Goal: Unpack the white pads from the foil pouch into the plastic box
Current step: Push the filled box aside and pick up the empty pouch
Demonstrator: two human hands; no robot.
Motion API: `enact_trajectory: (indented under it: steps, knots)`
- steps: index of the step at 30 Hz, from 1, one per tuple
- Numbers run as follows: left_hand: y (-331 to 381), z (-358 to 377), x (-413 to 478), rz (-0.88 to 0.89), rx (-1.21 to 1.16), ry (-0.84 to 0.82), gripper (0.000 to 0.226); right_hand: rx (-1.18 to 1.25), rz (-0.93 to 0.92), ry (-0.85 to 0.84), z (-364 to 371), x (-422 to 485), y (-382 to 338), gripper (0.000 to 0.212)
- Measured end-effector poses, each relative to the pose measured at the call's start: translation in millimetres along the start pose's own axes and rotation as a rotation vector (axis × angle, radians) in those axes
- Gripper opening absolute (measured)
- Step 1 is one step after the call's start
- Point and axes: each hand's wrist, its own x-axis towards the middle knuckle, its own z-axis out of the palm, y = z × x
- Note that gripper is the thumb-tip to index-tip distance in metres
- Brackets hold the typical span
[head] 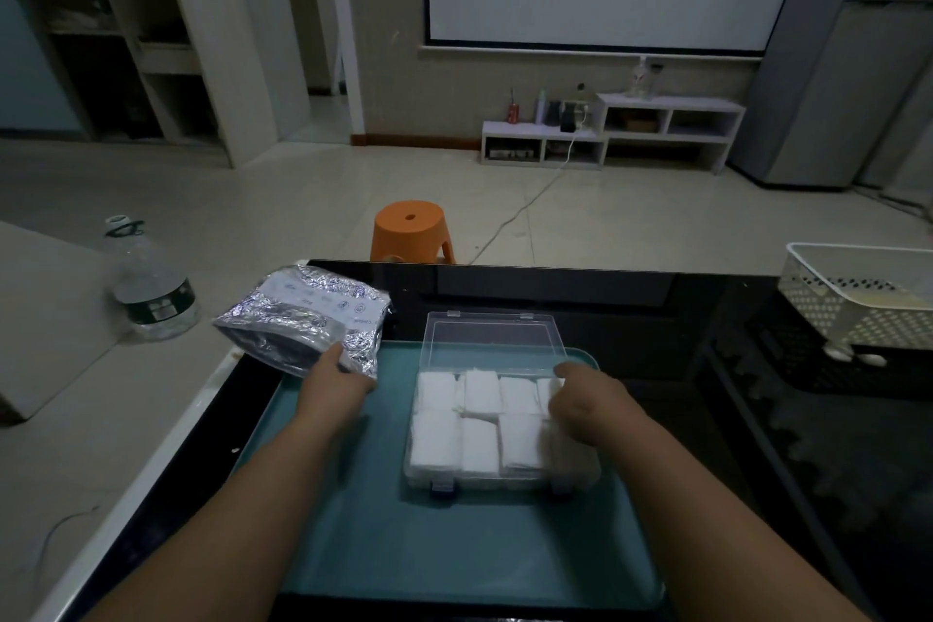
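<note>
Tray: a teal tray [353, 495] lies low in the frame on the dark table [757, 369], carrying the box.
Plastic box: the clear plastic box [505, 475] sits mid-tray, its lid [492, 338] hinged open toward the far side.
White pads: white pads [474, 424] fill the box in two rows, side by side and touching.
Right hand: the right hand [588, 407] rests curled over the pads at the box's right end; its fingertips are hidden, so whether it pinches one I cannot tell.
Left hand: the left hand [335, 381] is closed on the near edge of the foil pouch [308, 318], holding it up at left of centre.
Key relation: the pouch lies left of and beyond the box, its long axis slanting toward upper right; the right hand would have to cross the box to reach it.
Judgement: the box looks nearly full.
</note>
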Motion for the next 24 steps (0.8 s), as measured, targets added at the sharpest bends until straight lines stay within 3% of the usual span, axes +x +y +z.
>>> enact_trajectory:
  steps: [3, 5, 7, 11, 17, 21, 24]
  knots:
    - [1.0, -3.0, -5.7, 0.026, 0.219, 0.123, 0.064, 0.022, 0.009, 0.008, 2.3, 2.5, -0.7, 0.054]
    - [6.6, -3.1, -12.8, 0.112, 0.306, 0.194, 0.045, -0.031, 0.014, 0.105, -0.1, 4.8, -0.1, 0.050]
    - [12.6, 2.4, -18.7, 0.196, 0.289, 0.105, 0.031, 0.005, 0.001, 0.207, -0.1, 8.4, 2.4, 0.045]
    - [5.1, 19.4, -24.2, 0.202, 0.225, -0.175, 0.035, 0.283, -0.041, 0.134, 8.3, 16.2, 6.2, 0.041]
    - [-3.9, 17.1, -15.1, 0.201, 0.220, -0.142, 0.031, 0.475, -0.013, 0.205, 16.7, 23.7, 7.2, 0.021]
    - [-5.9, 11.6, -9.0, 0.158, 0.195, -0.152, 0.037, 0.649, 0.073, 0.171, 26.2, 25.4, 6.6, 0.039]
    - [-4.7, 10.5, -13.0, 0.123, 0.147, -0.205, 0.044, 0.672, 0.085, 0.171, 32.8, 27.8, 8.5, 0.020]
